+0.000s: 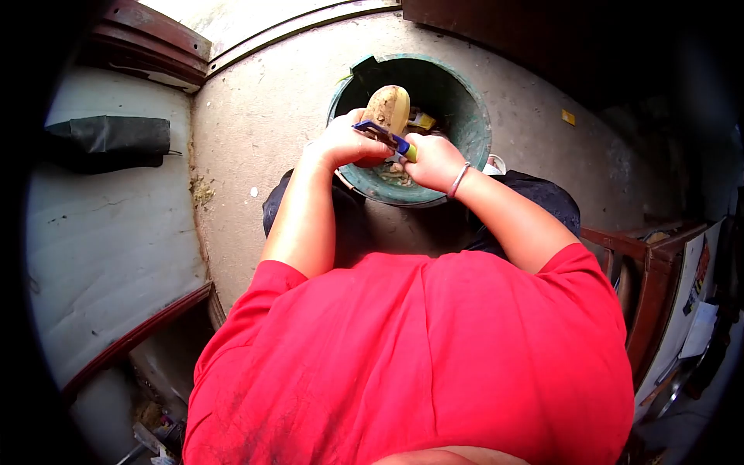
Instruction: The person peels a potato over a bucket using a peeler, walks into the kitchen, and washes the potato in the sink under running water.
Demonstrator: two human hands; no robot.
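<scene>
Floor (267, 101) w/ yellow scrap (568, 117), green tub (467, 120), L hand (346, 142) gripping part-peeled veg (389, 107), R hand (435, 161) clutching peeler (398, 142)

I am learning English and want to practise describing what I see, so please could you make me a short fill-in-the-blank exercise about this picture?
1. The left hand holds a partly peeled ____ above the green tub.
2. The right hand holds a ____ coloured blue and yellow-green.
3. The bracelet is on the ____ wrist.
4. The person's shirt is ____.

Missing words: potato; peeler; right; red.
</scene>
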